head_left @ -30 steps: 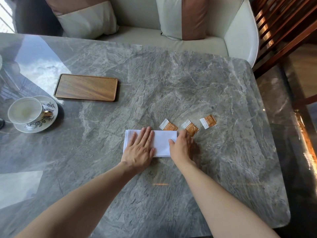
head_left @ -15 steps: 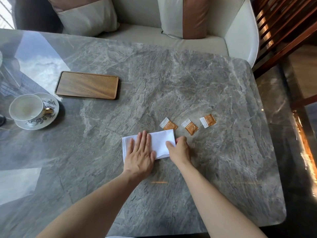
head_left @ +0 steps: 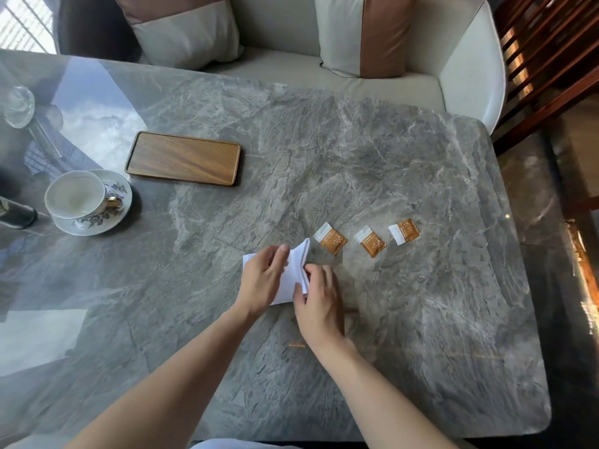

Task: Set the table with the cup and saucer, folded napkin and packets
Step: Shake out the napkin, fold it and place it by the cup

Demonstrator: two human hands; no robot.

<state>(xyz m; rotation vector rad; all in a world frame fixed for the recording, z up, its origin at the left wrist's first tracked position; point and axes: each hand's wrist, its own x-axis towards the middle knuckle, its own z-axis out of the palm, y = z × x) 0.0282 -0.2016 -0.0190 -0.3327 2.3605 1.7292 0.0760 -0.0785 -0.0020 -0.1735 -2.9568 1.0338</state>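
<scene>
A white napkin (head_left: 293,273) lies on the grey marble table (head_left: 324,176), partly lifted and folded between my hands. My left hand (head_left: 261,280) rests on its left part with fingers curled over the cloth. My right hand (head_left: 319,301) pinches the napkin's right edge. Three orange and white packets (head_left: 330,238), (head_left: 370,243), (head_left: 404,231) lie in a row just beyond and right of the napkin. A white floral cup (head_left: 76,194) with a gold handle stands on its saucer (head_left: 121,196) at the table's left.
A wooden tray (head_left: 183,162) lies left of centre, beyond the cup. A glass (head_left: 17,106) and a dark object (head_left: 14,213) are at the far left edge. A cream sofa (head_left: 356,82) with cushions runs along the far side; a wooden chair (head_left: 551,76) stands at right.
The napkin has been folded narrower: my right hand brought its right end leftward, and my left hand, flat on it before, now curls over the cloth. The packets have not moved.
</scene>
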